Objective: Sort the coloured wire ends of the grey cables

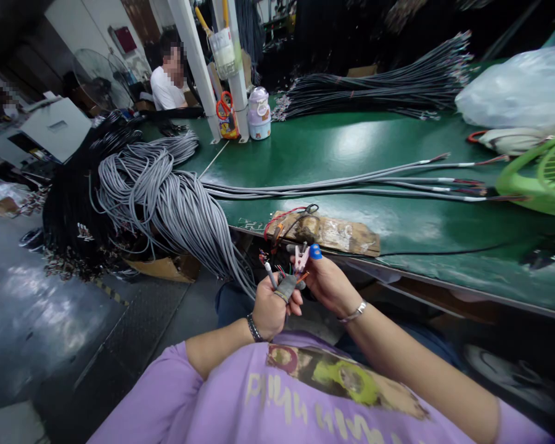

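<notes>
My left hand (269, 308) is closed around a grey cable (271, 275), whose end sticks up from the fist. Thin coloured wires fan out by that end. A grey cover (287, 287) wraps one finger of this hand. Close beside it, my right hand (333, 285) has its fingers drawn together at a pale pink clip (301, 258). One of its fingertips wears a blue cover (315, 251). The fingers partly hide the grip on the clip and the wires. Just beyond both hands, a worn wooden board (346, 235) lies along the bench edge.
The green bench (300, 151) carries several long grey cables (324, 187) running from a large coil (166, 191). Farther back are a black cable bundle (374, 89), a bottle (259, 116) and scissors (224, 106). A green basket (543, 176) stands right. A person (167, 83) sits beyond.
</notes>
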Motion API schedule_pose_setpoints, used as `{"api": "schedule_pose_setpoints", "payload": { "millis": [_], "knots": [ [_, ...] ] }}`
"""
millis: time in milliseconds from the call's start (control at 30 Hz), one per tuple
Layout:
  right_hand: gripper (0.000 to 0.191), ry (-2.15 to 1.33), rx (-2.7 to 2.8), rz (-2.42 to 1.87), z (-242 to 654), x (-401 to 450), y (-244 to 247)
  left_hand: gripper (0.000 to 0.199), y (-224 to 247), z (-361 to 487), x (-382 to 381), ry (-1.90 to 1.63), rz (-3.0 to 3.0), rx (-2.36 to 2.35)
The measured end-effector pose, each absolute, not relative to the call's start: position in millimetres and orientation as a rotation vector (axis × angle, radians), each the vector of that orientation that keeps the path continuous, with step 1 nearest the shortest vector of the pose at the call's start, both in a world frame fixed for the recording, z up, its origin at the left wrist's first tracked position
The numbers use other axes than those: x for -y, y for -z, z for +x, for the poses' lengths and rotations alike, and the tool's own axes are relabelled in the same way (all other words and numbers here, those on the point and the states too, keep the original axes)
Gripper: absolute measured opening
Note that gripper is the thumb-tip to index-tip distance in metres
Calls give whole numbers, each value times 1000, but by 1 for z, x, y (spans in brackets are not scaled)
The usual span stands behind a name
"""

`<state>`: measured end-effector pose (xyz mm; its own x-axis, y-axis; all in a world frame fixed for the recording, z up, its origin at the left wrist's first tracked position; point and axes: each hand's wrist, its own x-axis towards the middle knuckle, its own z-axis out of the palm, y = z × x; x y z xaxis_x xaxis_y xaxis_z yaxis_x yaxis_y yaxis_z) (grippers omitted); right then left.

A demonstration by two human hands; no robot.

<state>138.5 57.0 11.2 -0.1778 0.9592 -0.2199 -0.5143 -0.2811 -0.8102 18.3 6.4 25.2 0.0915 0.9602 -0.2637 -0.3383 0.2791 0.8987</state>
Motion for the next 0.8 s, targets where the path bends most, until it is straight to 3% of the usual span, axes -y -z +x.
{"api": "schedule_pose_setpoints", "payload": {
  "millis": [200,600,800],
  "knots": [
    [38,-1808,483,-796,133,-61,-19,45,-23,19,-8,-1111,782,-1049],
    [46,-1859,440,-800,137,-55,-20,43,-16,11,-3,-1121,802,-1045],
    [31,-1821,536,-896,142,-58,-21,44,-21,9,-2,-1150,780,-1061]
  ]
}}
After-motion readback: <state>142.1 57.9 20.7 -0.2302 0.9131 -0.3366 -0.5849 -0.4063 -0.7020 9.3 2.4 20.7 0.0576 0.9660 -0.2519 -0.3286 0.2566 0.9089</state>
